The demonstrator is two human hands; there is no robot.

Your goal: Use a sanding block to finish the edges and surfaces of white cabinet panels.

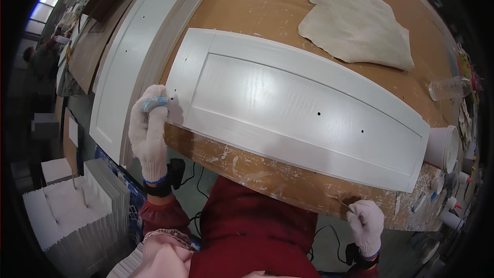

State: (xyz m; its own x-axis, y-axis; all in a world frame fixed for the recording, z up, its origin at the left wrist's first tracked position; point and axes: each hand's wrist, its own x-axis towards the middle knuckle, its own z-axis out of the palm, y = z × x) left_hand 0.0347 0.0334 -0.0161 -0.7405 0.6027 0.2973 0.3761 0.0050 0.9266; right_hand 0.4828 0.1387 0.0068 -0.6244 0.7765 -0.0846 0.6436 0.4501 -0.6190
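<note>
White panel (pixel 288 108) is lying along the worktop's (pixel 236 162) near edge; the gloved left hand (pixel 150 136) is gripping a blue piece (pixel 154 104) beside the panel's left end, the gloved right hand (pixel 366 225) pinching a thin tool (pixel 340 202).

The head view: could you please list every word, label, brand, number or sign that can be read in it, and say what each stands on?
There is no readable text.
White panel in front: no lettering visible, only small dark spots.
Blue item in the left hand: too small to make out any marking.
White bottles at right: too small and blurred to read.
</note>
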